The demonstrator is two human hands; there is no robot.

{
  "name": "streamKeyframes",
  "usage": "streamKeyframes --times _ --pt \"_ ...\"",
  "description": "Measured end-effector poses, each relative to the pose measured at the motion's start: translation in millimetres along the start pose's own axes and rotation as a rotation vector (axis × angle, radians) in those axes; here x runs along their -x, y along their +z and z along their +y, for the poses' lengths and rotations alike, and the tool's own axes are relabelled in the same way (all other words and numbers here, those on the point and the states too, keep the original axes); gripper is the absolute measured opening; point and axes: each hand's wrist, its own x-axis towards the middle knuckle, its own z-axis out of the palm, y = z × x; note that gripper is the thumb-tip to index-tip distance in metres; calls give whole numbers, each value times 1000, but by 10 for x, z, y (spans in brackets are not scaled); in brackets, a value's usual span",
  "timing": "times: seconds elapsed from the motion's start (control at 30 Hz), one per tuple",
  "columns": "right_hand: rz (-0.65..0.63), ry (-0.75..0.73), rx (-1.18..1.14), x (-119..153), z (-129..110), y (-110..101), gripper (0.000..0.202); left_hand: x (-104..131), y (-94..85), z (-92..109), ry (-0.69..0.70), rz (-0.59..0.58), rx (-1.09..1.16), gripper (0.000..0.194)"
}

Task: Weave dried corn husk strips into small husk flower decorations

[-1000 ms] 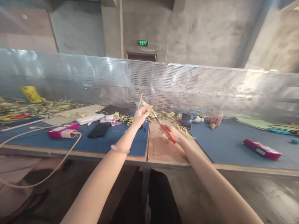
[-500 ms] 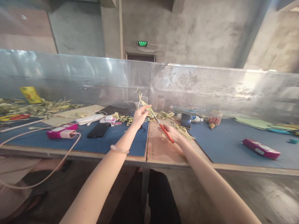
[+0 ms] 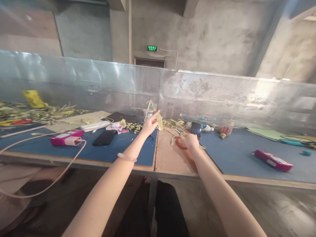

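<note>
My left hand (image 3: 149,125) is raised over the table, its fingers pinching a pale green strip of dried husk or leaf (image 3: 160,122). A thin stem-like piece stands up behind those fingers. Low over the bare wooden strip of the table, my right hand (image 3: 191,141) is closed at a pair of scissors with orange handles (image 3: 181,144). The blades point away to the left, among loose husk pieces (image 3: 176,123). My fingers partly hide the handles, and a small yellow bit shows at the fingertips.
A dark phone (image 3: 196,129) and a bottle (image 3: 207,127) lie just beyond my right hand. To the left are a black phone (image 3: 105,137), a magenta pack (image 3: 66,138) with a cable and a husk heap (image 3: 49,115). A perforated metal screen (image 3: 209,95) stands behind.
My right hand has moved right and down with the scissors, away from the strip. The left hand stays nearly in place, and the strip it pinches now hangs broad side outward.
</note>
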Motion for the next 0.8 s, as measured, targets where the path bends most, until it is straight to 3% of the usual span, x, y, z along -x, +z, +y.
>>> streamKeyframes --times 0.17,0.27,0.37,0.5,0.67,0.73,0.8 --pt "142 77 -91 21 12 -39 43 18 52 -66 -6 -63 36 81" --pt "199 15 -177 32 -82 -84 39 22 62 -73 10 -50 30 81" --pt "161 -155 -311 37 -339 -83 39 24 79 -89 16 -49 15 74" --pt "48 -345 -473 -15 -763 30 35 -1 86 -185 -97 52 -16 64" --pt "7 -328 -581 -171 -1044 205 31 -55 27 -353 -212 142 -127 30" --pt "-9 -287 -604 -202 -1095 268 26 -49 12 -400 -265 119 -184 15" --pt "-20 -235 -611 -194 -1137 332 25 -27 12 -429 -310 58 -233 19"
